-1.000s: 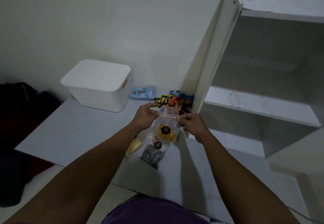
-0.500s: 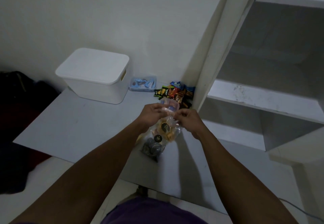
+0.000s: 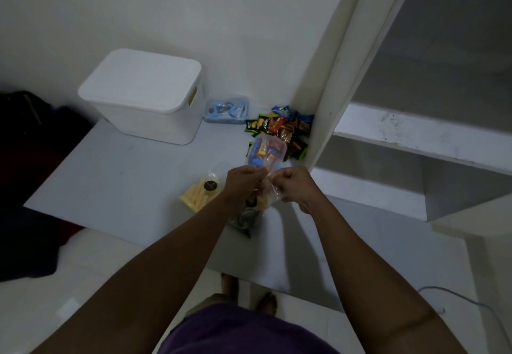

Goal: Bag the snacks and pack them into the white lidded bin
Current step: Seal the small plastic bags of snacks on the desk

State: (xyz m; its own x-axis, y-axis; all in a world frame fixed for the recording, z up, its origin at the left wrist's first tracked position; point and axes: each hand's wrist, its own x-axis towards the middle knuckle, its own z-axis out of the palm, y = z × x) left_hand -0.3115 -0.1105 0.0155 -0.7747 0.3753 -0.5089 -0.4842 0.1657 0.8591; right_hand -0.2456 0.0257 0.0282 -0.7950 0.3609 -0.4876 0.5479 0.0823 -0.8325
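Head view looks down on a grey table (image 3: 116, 176) pushed against a white wall (image 3: 194, 21). Both hands meet over its right part with fingers curled in: the left hand (image 3: 243, 183) and the right hand (image 3: 297, 186) each pinch the crumpled top of a clear bag (image 3: 273, 197) between thumb and fingers, the two grips almost touching. The bag hangs below them, and yellow snacks (image 3: 262, 201) show through it, partly hidden by the left wrist. Whether its seal is closed I cannot tell. Just behind the hands a second bag (image 3: 266, 152) of blue and orange packets lies on the table. To the left of the left hand lies a pack of pale yellow sticks (image 3: 197, 195), and under the forearms, nearer the table's front edge, a pack of dark round pieces (image 3: 243, 222), mostly covered. A heap of loose wrapped snacks (image 3: 282, 129) sits in the corner against the upright side of a white shelf unit (image 3: 332, 98). The bin (image 3: 144, 115) stands at the back left of the table by the wall, its lid (image 3: 141, 79) on, well apart from the hands; a small pack of light-blue packets (image 3: 225, 111) lies just beside its right wall. Dark cloth (image 3: 25, 165) lies off the table's left side. Bare feet (image 3: 266, 302) and purple shorts (image 3: 238, 331) show below the table's front edge, and a thin cable (image 3: 460, 295) lies on the floor at right.
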